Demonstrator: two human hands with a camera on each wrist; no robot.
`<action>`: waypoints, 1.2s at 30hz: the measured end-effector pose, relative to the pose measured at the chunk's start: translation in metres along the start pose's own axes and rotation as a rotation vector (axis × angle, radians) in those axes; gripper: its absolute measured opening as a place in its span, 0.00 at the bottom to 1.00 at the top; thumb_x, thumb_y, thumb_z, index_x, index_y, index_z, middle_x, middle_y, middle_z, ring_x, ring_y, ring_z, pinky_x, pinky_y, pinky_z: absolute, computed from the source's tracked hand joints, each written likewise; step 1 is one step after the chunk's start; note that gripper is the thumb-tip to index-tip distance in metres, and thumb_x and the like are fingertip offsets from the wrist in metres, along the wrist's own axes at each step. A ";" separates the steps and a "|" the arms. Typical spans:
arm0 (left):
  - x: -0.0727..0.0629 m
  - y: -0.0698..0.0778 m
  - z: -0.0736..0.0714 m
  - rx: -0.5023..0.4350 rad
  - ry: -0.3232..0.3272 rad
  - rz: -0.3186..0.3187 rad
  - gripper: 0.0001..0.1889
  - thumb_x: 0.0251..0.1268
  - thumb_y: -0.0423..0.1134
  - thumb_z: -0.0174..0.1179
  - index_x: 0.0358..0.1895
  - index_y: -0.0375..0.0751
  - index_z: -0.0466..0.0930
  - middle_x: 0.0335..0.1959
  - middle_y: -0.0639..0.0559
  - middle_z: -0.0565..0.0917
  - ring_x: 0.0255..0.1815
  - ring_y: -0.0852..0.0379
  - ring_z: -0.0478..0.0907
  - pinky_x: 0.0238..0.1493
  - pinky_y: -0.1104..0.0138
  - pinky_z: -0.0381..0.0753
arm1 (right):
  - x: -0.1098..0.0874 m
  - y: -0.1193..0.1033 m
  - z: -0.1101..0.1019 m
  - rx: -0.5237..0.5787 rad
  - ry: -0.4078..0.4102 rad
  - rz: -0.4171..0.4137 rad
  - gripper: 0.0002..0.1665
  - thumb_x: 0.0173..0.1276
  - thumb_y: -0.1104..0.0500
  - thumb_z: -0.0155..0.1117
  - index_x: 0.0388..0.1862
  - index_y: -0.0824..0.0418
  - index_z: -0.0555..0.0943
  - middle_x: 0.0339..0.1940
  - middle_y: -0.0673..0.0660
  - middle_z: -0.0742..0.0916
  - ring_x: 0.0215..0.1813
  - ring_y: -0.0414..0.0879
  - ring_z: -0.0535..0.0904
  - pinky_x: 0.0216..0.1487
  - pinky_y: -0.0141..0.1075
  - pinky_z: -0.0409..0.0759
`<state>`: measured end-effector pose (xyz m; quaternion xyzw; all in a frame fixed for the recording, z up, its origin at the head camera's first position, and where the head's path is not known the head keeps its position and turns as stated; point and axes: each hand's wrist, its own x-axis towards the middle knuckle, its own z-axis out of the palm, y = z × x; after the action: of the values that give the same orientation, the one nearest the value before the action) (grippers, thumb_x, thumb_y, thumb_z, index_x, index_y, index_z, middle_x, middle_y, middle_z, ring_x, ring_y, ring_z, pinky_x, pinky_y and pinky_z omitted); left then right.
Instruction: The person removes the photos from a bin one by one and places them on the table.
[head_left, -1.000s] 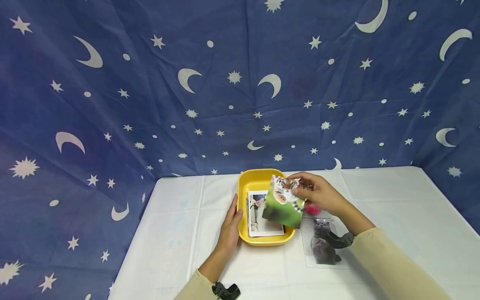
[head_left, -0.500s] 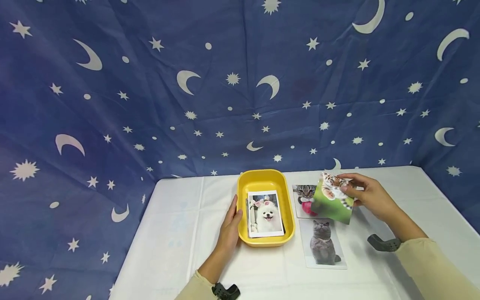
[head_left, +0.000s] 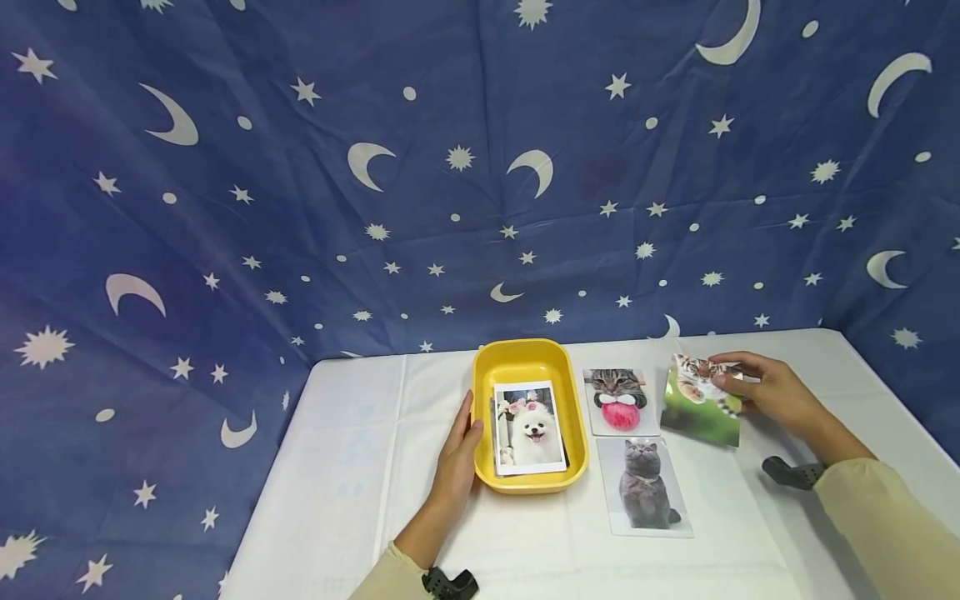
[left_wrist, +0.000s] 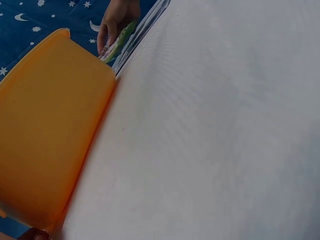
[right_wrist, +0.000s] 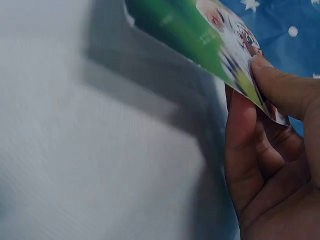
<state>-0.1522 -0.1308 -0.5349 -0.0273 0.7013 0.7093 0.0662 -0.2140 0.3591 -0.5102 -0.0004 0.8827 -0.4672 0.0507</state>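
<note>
My right hand (head_left: 776,396) pinches a tiger photo card (head_left: 697,412) by its upper right part, thumb on the picture and fingers behind. In the right wrist view the card is tilted, and its shadow falls on the cloth apart from it. My left hand (head_left: 453,467) rests along the left side of a yellow plastic tray (head_left: 517,357), its fingers fairly straight against the wall. Inside the tray, a white dog photo (head_left: 534,433) lies on top of other cards that are mostly hidden.
Right of the tray lie a tabby cat photo card (head_left: 615,402) with a pink ball and, nearer me, a grey cat photo card (head_left: 645,487). A white cloth (head_left: 345,500) covers the table, and a blue star-and-moon curtain (head_left: 420,200) hangs behind it.
The tiger card moved in my right hand from over the tray to the right, past the tabby card, then lower. The dog photo and tabby card came into full view. My left hand stayed.
</note>
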 end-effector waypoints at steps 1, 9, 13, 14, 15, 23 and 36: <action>0.000 0.000 0.000 -0.001 0.001 0.003 0.29 0.83 0.48 0.46 0.82 0.66 0.52 0.85 0.62 0.50 0.86 0.54 0.41 0.86 0.53 0.42 | 0.003 0.002 0.000 -0.011 -0.005 0.000 0.36 0.71 0.46 0.70 0.70 0.63 0.73 0.54 0.63 0.82 0.35 0.38 0.83 0.32 0.37 0.86; -0.001 0.003 0.000 -0.003 0.002 -0.005 0.30 0.83 0.48 0.46 0.82 0.66 0.52 0.85 0.61 0.50 0.86 0.54 0.41 0.85 0.54 0.43 | 0.016 0.007 -0.002 -0.201 -0.048 -0.016 0.33 0.70 0.44 0.70 0.67 0.60 0.78 0.59 0.68 0.81 0.48 0.49 0.80 0.38 0.40 0.83; 0.000 0.003 0.000 -0.010 0.000 -0.002 0.30 0.83 0.48 0.46 0.82 0.65 0.52 0.84 0.62 0.50 0.86 0.55 0.42 0.85 0.54 0.43 | 0.019 0.004 0.001 -0.252 -0.040 -0.052 0.34 0.69 0.42 0.70 0.66 0.60 0.79 0.64 0.69 0.81 0.63 0.66 0.75 0.54 0.56 0.79; 0.000 0.003 0.000 -0.010 0.001 -0.004 0.30 0.83 0.48 0.46 0.82 0.65 0.52 0.84 0.62 0.50 0.86 0.55 0.42 0.86 0.55 0.43 | 0.021 0.003 0.002 -0.251 -0.045 -0.054 0.34 0.69 0.42 0.70 0.66 0.61 0.78 0.65 0.70 0.80 0.65 0.69 0.73 0.57 0.61 0.76; 0.000 0.003 -0.001 -0.012 0.001 -0.003 0.30 0.83 0.48 0.46 0.82 0.64 0.52 0.84 0.62 0.50 0.86 0.55 0.42 0.86 0.55 0.42 | 0.022 0.002 0.003 -0.253 -0.049 -0.055 0.35 0.69 0.42 0.70 0.67 0.61 0.78 0.67 0.71 0.78 0.67 0.72 0.71 0.59 0.65 0.73; -0.001 0.003 0.000 -0.016 -0.004 0.003 0.29 0.83 0.47 0.45 0.82 0.65 0.52 0.85 0.61 0.50 0.86 0.54 0.41 0.85 0.54 0.43 | 0.031 -0.005 0.008 -0.286 -0.054 -0.039 0.38 0.68 0.38 0.69 0.67 0.61 0.78 0.66 0.71 0.79 0.64 0.67 0.73 0.57 0.61 0.76; -0.001 0.003 0.000 -0.010 0.000 0.001 0.30 0.83 0.46 0.45 0.83 0.63 0.52 0.85 0.61 0.50 0.86 0.54 0.41 0.85 0.54 0.42 | 0.036 -0.005 0.011 -0.293 0.004 -0.013 0.34 0.67 0.42 0.72 0.62 0.64 0.81 0.52 0.66 0.82 0.48 0.56 0.82 0.31 0.35 0.84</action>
<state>-0.1516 -0.1314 -0.5323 -0.0271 0.6977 0.7128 0.0657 -0.2492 0.3460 -0.5155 -0.0124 0.9416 -0.3335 0.0453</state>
